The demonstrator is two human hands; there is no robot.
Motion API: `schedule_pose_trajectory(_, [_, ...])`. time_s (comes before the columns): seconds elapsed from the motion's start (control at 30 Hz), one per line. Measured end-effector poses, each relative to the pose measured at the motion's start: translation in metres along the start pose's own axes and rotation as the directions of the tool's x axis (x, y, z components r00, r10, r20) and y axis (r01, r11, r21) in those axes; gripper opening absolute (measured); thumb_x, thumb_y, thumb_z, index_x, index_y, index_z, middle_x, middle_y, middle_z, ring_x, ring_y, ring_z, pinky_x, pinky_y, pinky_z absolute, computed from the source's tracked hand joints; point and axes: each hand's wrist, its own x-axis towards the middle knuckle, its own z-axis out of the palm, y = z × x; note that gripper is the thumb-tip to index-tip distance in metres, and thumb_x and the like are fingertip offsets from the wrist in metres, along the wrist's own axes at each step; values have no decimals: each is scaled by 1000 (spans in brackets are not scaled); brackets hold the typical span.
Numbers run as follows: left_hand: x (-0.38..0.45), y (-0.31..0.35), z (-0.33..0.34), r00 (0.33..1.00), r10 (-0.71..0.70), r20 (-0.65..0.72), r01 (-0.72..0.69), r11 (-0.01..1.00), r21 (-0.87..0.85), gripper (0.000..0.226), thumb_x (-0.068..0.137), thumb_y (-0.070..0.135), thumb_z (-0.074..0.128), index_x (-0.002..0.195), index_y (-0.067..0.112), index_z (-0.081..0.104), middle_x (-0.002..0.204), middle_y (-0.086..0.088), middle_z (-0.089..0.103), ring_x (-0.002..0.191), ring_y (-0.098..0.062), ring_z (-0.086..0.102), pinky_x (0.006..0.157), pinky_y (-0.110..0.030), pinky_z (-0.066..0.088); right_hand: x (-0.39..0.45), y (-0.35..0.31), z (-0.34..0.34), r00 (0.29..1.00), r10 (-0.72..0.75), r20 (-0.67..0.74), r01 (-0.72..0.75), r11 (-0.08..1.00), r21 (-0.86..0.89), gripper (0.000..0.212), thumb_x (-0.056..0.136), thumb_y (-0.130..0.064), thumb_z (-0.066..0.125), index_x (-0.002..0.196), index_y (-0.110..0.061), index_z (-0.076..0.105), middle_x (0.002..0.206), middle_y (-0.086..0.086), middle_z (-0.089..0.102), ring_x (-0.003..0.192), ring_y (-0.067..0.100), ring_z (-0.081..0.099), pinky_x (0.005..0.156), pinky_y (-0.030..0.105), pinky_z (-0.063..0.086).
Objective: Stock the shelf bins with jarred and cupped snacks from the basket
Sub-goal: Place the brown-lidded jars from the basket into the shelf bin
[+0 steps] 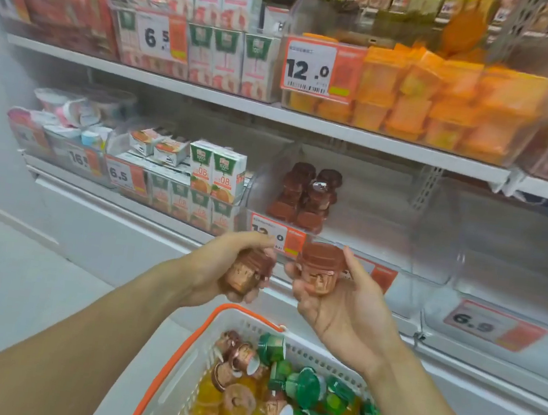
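Observation:
My left hand [224, 263] grips a brown jar [245, 273] tilted on its side. My right hand [340, 301] holds another brown jar [321, 268] upright, fingers curled round it. Both hover above the white basket [199, 353] with an orange rim, which holds several brown, green and yellow cups. Straight ahead on the lower shelf, a clear bin [368, 219] contains several stacked brown jars [305, 197] at its left side; most of the bin is bare.
Juice cartons [214, 176] fill the bin to the left of the brown jars. Orange cups [434, 99] fill the upper shelf bin. Clear bins [501, 252] stand to the right on the lower shelf. Price tags line the shelf edges.

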Motion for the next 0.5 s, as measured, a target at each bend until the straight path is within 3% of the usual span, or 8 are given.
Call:
schedule_pose_trajectory(0.07, [1, 3, 9, 996, -13, 88, 4, 995, 102, 28, 82, 41, 63, 84, 13, 66, 65, -15, 60, 45, -24, 53, 40, -22, 27, -2, -5, 1, 999, -14, -51, 11, 998, -69, 62, 99, -57, 39, 113, -6, 70, 103, 23, 69, 54, 18, 62, 46, 24, 50])
schedule_pose_trajectory(0.13, [2, 4, 20, 992, 20, 123, -39, 988, 152, 18, 80, 32, 67, 83, 15, 70, 70, -16, 64, 50, -27, 57, 39, -21, 30, -2, -8, 2, 993, -35, -115, 18, 989, -145, 59, 99, -57, 37, 99, -10, 71, 90, 22, 70, 47, 18, 54, 42, 23, 42])
schedule_pose_trajectory(0.2, [5, 2, 28, 994, 68, 81, -80, 984, 162, 14, 84, 20, 64, 92, 10, 69, 76, -14, 68, 57, -31, 61, 39, -21, 32, -3, -9, 2, 984, -33, -177, 0, 983, -183, 54, 99, -53, 36, 86, -11, 69, 75, 19, 67, 44, 19, 49, 41, 23, 36])
schedule_pose_trajectory(0.27, [7, 0, 33, 994, 96, 48, -104, 978, 181, 25, 81, 17, 67, 105, 11, 67, 79, -12, 69, 61, -32, 63, 39, -22, 35, -4, -9, 2, 978, 7, -208, -50, 978, -201, 54, 99, -49, 34, 79, -12, 68, 63, 15, 62, 39, 18, 45, 38, 21, 30])
schedule_pose_trajectory(0.4, [1, -1, 38, 984, 168, 68, -178, 965, 195, 34, 91, 11, 69, 123, 18, 63, 93, -16, 69, 67, -22, 66, 51, -30, 52, -6, -5, -2, 967, 127, -222, -189, 939, -288, 68, 99, -59, 27, 66, -13, 65, 51, 8, 53, 34, 14, 36, 35, 17, 23])
schedule_pose_trajectory(0.5, [-4, -3, 38, 974, 212, 73, -223, 955, 197, 32, 91, 15, 71, 122, 16, 64, 91, -13, 69, 63, -14, 65, 54, -29, 54, -4, -4, -7, 955, 151, -256, -251, 869, -426, 67, 99, -63, 25, 64, -14, 53, 45, 3, 40, 33, 11, 26, 35, 17, 16])
